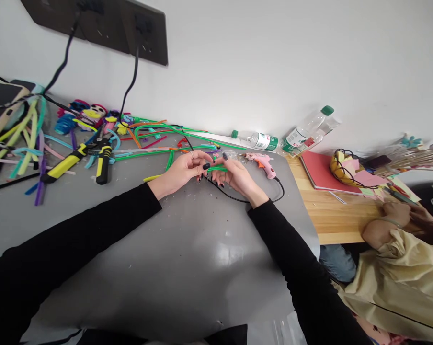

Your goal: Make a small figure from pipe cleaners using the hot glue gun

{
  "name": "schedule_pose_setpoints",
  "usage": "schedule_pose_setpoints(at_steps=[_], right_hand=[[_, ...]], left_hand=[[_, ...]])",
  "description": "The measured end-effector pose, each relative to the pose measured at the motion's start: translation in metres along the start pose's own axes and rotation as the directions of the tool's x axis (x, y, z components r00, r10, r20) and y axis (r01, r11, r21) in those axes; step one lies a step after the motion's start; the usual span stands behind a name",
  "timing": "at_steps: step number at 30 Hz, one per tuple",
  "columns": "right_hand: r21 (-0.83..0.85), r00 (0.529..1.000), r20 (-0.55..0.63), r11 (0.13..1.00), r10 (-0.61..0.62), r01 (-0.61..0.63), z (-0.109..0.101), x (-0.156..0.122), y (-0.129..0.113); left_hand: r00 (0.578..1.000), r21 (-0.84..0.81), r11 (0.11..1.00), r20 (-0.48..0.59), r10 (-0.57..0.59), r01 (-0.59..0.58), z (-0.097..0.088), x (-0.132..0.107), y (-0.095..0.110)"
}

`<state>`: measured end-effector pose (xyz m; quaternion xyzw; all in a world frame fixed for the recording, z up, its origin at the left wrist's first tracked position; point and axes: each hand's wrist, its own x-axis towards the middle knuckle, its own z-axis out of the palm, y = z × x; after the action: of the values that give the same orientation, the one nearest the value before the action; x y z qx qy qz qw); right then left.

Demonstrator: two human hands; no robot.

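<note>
My left hand (pixel 182 171) and my right hand (pixel 238 176) meet over the grey table (pixel 188 258), both in black sleeves. Between their fingertips they pinch a short green pipe cleaner (pixel 216 168), bent flat. A black cord (pixel 234 196) runs under my right hand to a pink glue gun (pixel 262 164) lying just beyond it. More green pipe cleaners (pixel 159 152) lie behind my left hand.
Yellow-handled cutters (pixel 80 160) and a heap of coloured pipe cleaners (pixel 29 139) lie at the left. Two plastic bottles (pixel 259 140) (pixel 306 130) lie by the wall. On the wooden table to the right are a red notebook (pixel 319 173) and a wire basket (pixel 346 167). A person in yellow (pixel 399 268) sits there.
</note>
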<state>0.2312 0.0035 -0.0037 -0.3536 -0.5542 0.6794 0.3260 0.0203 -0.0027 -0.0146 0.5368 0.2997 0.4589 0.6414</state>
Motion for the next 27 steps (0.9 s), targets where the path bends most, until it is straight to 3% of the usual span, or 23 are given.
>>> schedule_pose_setpoints(at_steps=[3, 10, 18, 27], right_hand=[[-0.111, 0.997, 0.03, 0.992, -0.065, 0.068, 0.0, -0.001, 0.002], [-0.277, 0.992, 0.112, 0.957, -0.061, 0.091, -0.006, -0.003, -0.003], [-0.44, 0.99, 0.126, 0.891, -0.063, 0.113, -0.009, -0.006, -0.007], [-0.444, 0.991, 0.136, 0.893, -0.018, 0.077, -0.009, -0.007, -0.01]], left_hand=[[1.0, 0.002, 1.0, 0.016, 0.004, -0.004, 0.001, -0.001, 0.001], [0.999, -0.029, 0.999, -0.033, 0.02, -0.021, -0.002, 0.001, -0.003], [0.998, -0.092, 0.996, -0.061, -0.029, 0.023, 0.0, -0.002, 0.002], [0.996, -0.162, 0.983, 0.007, -0.089, 0.089, 0.001, -0.003, 0.005]])
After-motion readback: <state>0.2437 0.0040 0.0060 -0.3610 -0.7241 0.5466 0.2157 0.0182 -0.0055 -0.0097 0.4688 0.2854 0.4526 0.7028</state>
